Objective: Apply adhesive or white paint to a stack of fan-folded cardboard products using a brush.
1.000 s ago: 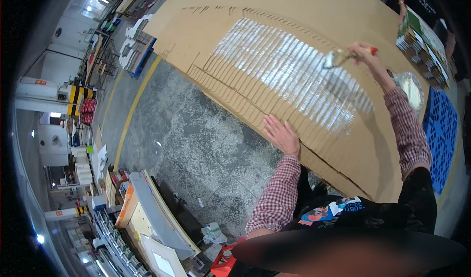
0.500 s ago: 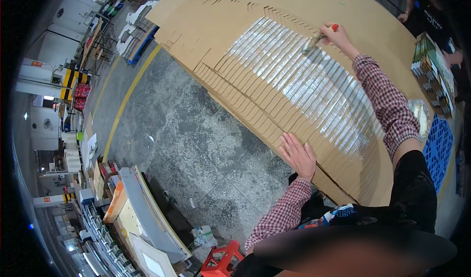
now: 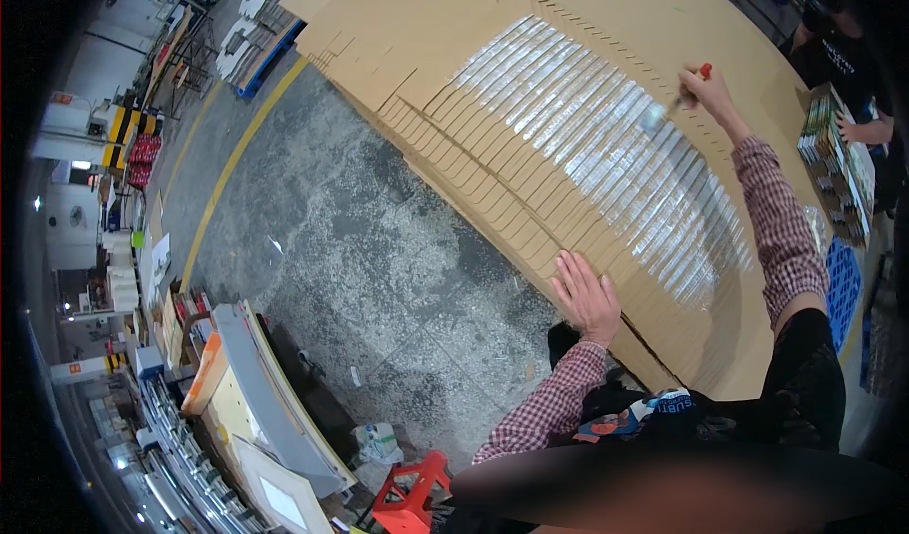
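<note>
Brown cardboard sheets (image 3: 519, 176) lie fanned out in overlapping rows, their edges stepped like shingles. Across their middle runs a wide band of wet-looking whitish glue (image 3: 606, 146). A brush (image 3: 655, 117) with a red-ended handle is gripped in my right hand (image 3: 708, 91), and its pale bristles touch the far right edge of the glued band. My left hand (image 3: 589, 299) rests flat on the near edge of the sheets, fingers stretched out and holding nothing.
At the right, a person's hand (image 3: 846, 129) is at a stack of printed boards (image 3: 835, 169). A blue plastic pallet (image 3: 842, 278) lies below it. A red stool (image 3: 414, 498) and a grey-edged workbench (image 3: 270, 397) stand at lower left.
My right hand has moved to the right with the brush, along the far side of the glued band. My left hand stays on the near edge. The view has shifted slightly.
</note>
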Available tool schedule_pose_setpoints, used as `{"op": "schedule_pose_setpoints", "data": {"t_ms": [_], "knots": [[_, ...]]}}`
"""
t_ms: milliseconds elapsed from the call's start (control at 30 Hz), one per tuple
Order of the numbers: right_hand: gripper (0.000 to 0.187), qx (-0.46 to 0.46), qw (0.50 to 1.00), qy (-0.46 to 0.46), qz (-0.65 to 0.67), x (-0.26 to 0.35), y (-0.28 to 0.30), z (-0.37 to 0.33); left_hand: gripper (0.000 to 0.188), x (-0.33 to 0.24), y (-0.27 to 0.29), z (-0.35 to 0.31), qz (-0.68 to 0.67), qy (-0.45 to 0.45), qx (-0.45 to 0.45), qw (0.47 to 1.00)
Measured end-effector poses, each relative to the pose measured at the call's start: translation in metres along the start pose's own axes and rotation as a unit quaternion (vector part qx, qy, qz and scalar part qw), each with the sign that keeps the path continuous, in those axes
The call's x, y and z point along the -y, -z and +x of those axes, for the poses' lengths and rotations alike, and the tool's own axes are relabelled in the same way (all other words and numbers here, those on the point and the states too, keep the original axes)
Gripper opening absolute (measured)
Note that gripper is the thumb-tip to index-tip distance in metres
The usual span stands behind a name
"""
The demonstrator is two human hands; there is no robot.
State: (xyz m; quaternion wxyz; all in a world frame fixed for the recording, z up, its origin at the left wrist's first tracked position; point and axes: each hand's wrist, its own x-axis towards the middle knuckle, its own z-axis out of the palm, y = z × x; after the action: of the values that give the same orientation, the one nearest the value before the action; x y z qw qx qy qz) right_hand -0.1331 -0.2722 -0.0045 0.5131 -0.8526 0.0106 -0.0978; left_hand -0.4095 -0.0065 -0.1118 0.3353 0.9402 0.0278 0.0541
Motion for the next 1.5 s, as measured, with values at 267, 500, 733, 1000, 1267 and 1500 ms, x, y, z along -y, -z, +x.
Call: {"op": "schedule_pose_setpoints", "data": {"t_ms": [267,500,733,1000,1267,1500], "knots": [[0.025,0.061,0.993,0.077,0.071,0.048,-0.062,-0.004,0.063,-0.002,-0.005,0.002,-0.006,-0.022,-0.021,1.0],[0.025,0.121,0.992,-0.014,-0.008,0.014,0.034,-0.191,0.058,0.006,-0.003,0.004,0.008,-0.007,-0.061,0.998],[0.018,0.03,0.997,0.003,0.064,0.058,0.028,-0.244,0.055,-0.004,-0.002,-0.014,0.038,-0.006,-0.143,0.989],[0.015,0.136,0.97,0.193,-0.059,0.031,0.024,-0.282,0.062,-0.037,-0.041,-0.083,-0.024,-0.004,-0.084,0.996],[0.013,0.085,0.969,0.229,-0.036,0.062,0.014,-0.275,0.06,-0.044,-0.049,-0.083,-0.008,-0.013,-0.083,0.996],[0.011,0.147,0.952,0.252,-0.097,0.031,0.068,-0.36,0.059,-0.036,-0.05,-0.087,0.024,-0.009,-0.107,0.994]]}}
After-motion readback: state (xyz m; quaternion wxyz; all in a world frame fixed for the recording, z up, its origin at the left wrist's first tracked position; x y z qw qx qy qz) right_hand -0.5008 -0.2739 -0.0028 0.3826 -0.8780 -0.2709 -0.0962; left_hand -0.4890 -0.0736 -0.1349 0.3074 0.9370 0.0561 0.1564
